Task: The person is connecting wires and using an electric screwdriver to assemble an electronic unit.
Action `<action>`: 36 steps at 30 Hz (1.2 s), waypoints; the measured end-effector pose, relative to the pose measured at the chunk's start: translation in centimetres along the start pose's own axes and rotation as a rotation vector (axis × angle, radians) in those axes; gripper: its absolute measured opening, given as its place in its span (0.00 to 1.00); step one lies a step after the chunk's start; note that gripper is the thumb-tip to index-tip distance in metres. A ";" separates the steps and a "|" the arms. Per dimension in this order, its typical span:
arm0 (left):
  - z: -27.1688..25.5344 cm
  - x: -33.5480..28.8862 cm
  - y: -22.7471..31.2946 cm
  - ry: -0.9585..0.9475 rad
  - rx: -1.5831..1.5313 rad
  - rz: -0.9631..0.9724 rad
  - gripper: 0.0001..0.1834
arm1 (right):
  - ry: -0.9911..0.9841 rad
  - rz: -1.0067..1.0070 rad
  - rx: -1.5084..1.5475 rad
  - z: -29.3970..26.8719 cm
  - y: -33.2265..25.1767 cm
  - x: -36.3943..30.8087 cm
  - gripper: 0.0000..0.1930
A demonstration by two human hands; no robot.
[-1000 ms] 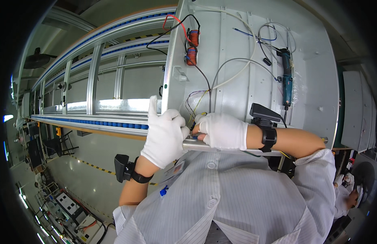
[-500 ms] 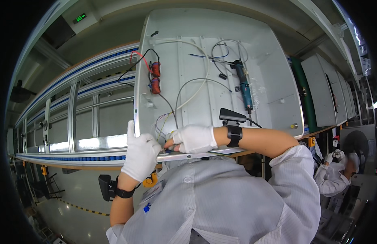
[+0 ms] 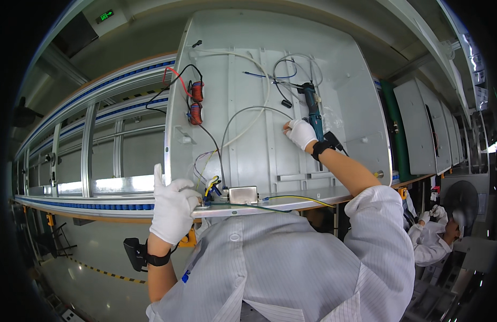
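Note:
My gloved left hand (image 3: pixel 176 210) is at the near left corner of a large grey metal enclosure (image 3: pixel 248 32). Its index finger points up while the others curl at the rim, beside a bundle of thin wires (image 3: pixel 212 185); what they pinch is hidden. My gloved right hand (image 3: pixel 302 134) is inside the enclosure, fingers drawn together, against the teal power screwdriver (image 3: pixel 315 110) and near a grey cable's end. Anything in its fingertips is too small to make out. A silver rectangular module (image 3: pixel 243 195) sits at the near wall, with a yellow-green wire (image 3: pixel 299 199) to its right.
Two red-wound coils (image 3: pixel 195 114) with red and black leads lie along the left wall. A white cable (image 3: pixel 266 96) and a small black cylinder (image 3: pixel 286 103) lie on the enclosure floor. Roller conveyor rails (image 3: pixel 87 155) run at left. A co-worker (image 3: pixel 433 236) is at far right.
My right hand has moved from the near rim, beside the left hand, up and right to the screwdriver. This uncovers the silver module and wires. My left hand stays at the corner.

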State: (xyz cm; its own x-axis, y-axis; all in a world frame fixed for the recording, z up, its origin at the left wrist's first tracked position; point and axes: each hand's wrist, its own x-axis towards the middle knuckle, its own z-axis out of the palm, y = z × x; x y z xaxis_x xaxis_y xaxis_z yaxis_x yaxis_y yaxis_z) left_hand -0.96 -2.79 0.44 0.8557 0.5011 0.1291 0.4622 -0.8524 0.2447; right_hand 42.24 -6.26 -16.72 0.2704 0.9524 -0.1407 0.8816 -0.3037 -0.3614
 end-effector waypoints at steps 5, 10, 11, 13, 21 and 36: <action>0.0 -0.1 0.1 -0.009 0.008 -0.034 0.06 | 0.081 0.018 0.004 0.9 -0.5 -0.5 0.10; -0.1 0.0 0.1 0.010 -0.032 -0.011 0.04 | 0.142 -0.006 -0.052 1.5 -0.1 -0.2 0.08; 0.0 0.0 0.0 0.009 -0.033 -0.011 0.04 | 0.127 0.011 -0.064 1.6 -0.1 -0.1 0.07; 0.0 -0.2 -0.1 0.010 -0.031 0.020 0.04 | 0.111 0.019 -0.073 1.8 -0.3 0.1 0.07; 0.1 -0.2 -0.3 -0.020 -0.002 0.000 0.04 | 0.200 0.035 0.087 1.2 -3.1 0.1 0.06; 0.6 -1.2 -0.7 0.031 -0.111 -0.146 0.07 | -0.641 -0.207 0.506 -2.8 -27.4 -8.1 0.05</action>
State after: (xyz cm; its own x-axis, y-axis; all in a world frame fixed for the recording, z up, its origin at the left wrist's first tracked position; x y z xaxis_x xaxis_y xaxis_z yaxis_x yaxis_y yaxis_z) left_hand -2.18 -2.86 -0.51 0.7732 0.6239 0.1142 0.5507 -0.7497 0.3671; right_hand 16.99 -5.54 -3.13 -0.2844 0.8370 -0.4675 0.5681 -0.2457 -0.7854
